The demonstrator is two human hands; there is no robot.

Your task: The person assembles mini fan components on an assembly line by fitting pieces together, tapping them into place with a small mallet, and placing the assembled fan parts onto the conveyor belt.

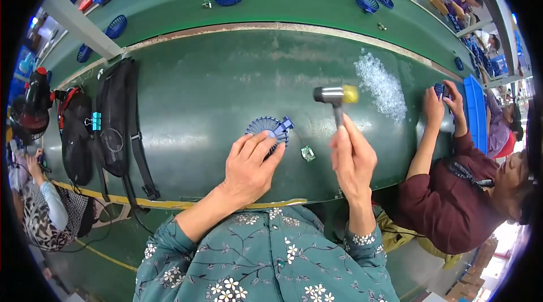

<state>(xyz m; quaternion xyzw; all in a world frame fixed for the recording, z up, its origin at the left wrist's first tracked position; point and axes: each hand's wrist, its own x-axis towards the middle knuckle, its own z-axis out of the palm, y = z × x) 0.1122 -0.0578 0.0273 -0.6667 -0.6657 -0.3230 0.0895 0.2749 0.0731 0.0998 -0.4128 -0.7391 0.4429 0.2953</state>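
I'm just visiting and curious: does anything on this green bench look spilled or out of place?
A loose heap of small clear bits lies scattered straight on the green bench, in no container. Otherwise, the left hand presses a blue fan grille flat while the right hand holds a hammer.

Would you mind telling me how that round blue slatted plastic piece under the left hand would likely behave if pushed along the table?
The blue slatted disc looks thin and moulded, so probably light. Lying flat under the left hand, it should slide on the green table rather than roll. Its fine slats may flex or snap.
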